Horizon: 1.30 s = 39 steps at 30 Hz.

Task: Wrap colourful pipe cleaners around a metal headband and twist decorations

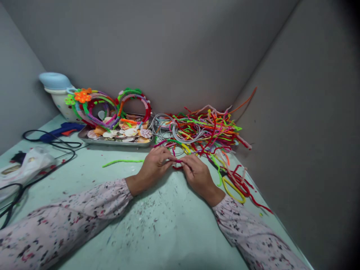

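Observation:
Between my hands is a dark pink pipe cleaner (178,161), pinched from both sides. My left hand (157,164) has its thumb and fingertips closed on one end. Close by on the right, my right hand (197,172) grips it with thumb and forefinger. Just behind the fingers curves a multicoloured arc (185,148) in pink, green and yellow; whether it joins the held piece I cannot tell. A bright green pipe cleaner (123,162) lies flat to the left, its right end hidden by my left hand.
Behind stands a metal tray (112,142) of shells, with fuzzy decorated headbands (135,95) on it. A pipe cleaner heap (210,123) and wire coils (187,137) sit at the back right. Yellow-handled scissors (233,190) lie right. A black cable (53,168) and plastic bag (36,161) are left.

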### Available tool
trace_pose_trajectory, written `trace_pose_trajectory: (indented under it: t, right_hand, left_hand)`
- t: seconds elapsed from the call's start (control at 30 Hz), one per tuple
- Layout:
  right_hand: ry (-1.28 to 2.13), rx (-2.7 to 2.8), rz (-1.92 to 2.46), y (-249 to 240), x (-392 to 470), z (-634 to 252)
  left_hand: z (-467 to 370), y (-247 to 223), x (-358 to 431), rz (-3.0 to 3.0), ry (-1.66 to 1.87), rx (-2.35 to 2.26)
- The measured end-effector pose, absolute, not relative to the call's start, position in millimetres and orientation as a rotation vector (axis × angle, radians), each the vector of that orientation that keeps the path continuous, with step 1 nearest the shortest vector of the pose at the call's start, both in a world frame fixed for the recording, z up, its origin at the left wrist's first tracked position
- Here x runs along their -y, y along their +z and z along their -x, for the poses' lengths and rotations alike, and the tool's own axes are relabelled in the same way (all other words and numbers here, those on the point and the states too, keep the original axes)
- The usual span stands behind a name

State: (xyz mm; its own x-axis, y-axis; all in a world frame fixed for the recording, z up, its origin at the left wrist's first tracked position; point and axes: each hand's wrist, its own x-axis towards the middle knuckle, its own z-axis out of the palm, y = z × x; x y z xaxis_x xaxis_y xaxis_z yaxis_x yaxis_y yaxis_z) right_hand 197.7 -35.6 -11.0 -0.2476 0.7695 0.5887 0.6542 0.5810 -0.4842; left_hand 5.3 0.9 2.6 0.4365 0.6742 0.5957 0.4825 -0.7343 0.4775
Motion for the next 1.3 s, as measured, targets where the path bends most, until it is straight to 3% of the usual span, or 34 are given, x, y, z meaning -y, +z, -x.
trace_pose_trajectory:
  t: [1.3]
  right_hand:
    - [0.18,1.978,1.129,-12.5,35.3,-197.5]
  left_hand:
    - [-5.3,8.7,0.4,-2.548,0.945,-1.052]
